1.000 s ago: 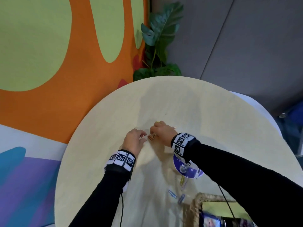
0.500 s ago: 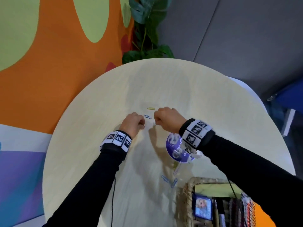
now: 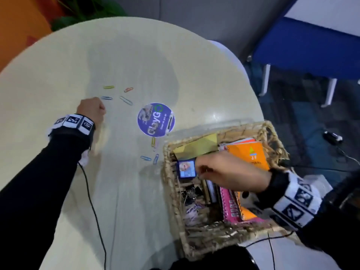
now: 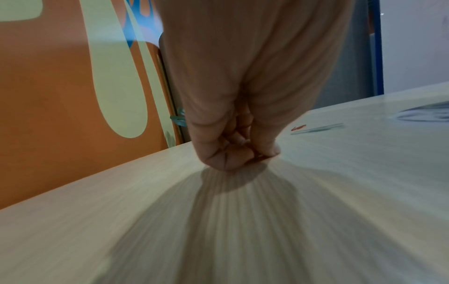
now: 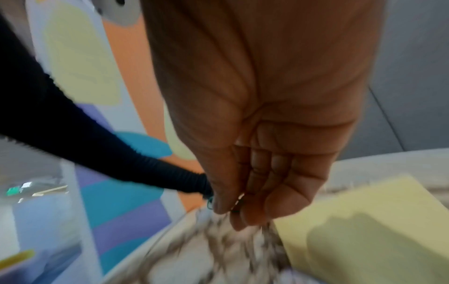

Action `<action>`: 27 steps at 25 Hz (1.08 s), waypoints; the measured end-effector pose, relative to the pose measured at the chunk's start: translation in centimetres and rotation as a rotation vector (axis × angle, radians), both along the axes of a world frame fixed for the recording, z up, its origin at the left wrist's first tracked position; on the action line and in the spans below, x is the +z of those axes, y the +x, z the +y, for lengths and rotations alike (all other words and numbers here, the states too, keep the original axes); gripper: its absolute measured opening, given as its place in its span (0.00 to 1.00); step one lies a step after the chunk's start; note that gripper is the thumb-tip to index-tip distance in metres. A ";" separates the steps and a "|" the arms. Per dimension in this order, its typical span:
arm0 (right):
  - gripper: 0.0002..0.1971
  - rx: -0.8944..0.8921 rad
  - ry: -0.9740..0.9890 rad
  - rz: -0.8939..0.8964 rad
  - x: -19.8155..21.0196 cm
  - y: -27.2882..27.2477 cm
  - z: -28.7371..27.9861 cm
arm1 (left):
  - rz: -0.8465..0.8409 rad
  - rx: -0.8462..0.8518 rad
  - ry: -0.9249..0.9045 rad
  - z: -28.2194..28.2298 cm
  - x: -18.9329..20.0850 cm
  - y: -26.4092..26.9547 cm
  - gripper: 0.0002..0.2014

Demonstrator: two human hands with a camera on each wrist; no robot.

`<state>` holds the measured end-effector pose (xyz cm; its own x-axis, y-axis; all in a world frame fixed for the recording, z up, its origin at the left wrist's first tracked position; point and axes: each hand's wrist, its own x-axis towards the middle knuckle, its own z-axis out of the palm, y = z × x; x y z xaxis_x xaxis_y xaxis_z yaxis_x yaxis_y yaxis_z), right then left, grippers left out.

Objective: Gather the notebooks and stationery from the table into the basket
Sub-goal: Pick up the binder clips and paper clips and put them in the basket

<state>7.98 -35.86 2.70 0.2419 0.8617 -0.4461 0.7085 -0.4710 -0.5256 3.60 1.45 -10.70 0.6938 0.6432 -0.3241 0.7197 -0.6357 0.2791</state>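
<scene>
My right hand [image 3: 200, 170] hovers over the wicker basket [image 3: 167, 184] at the table's near right. Its fingertips [image 5: 226, 207] pinch small dark green paper clips. The basket holds a yellow pad [image 3: 196, 147], an orange notebook [image 3: 251, 154], a pink spiral notebook [image 3: 231, 205], a small blue picture card [image 3: 186, 168] and black binder clips [image 3: 190, 191]. My left hand [image 3: 99, 110] is a fist resting on the table [image 3: 136, 55]; nothing shows in it. Loose paper clips lie beside it: blue [image 3: 106, 98], yellow [image 3: 108, 87], orange [image 3: 128, 89], grey [image 3: 126, 100]. More clips [image 3: 146, 158] lie by the basket.
A round purple sticker [image 3: 155, 119] lies flat between the two groups of clips. A black cable [image 3: 93, 207] trails from my left wrist across the table. A plant [image 3: 87, 10] stands behind the table and a blue bench [image 3: 311, 43] is at the far right.
My right hand has left the middle of the table and swung back right over the basket. My left hand stayed by the clips. The head view has turned right and down.
</scene>
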 end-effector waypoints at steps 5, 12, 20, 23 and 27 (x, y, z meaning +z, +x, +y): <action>0.06 0.239 -0.300 -0.054 -5.2 -5.1 -3.2 | 0.044 -0.054 0.019 -2.6 3.1 -0.1 0.10; 0.10 0.379 -0.351 -0.162 -6.8 -5.9 -1.5 | -0.537 -0.302 -0.148 -16.1 13.2 -6.6 0.03; 0.08 -0.124 -0.040 -0.094 -2.3 -1.7 -3.4 | -0.121 -0.730 -0.241 -29.2 11.3 -12.4 0.14; 0.07 -0.333 0.201 -0.109 -0.8 -0.5 -6.6 | 0.096 -0.888 -0.141 -32.2 10.2 -12.0 0.15; 0.06 -0.421 0.221 -0.055 -0.9 -0.8 -10.0 | 0.349 -1.044 0.006 -33.8 9.1 -11.8 0.12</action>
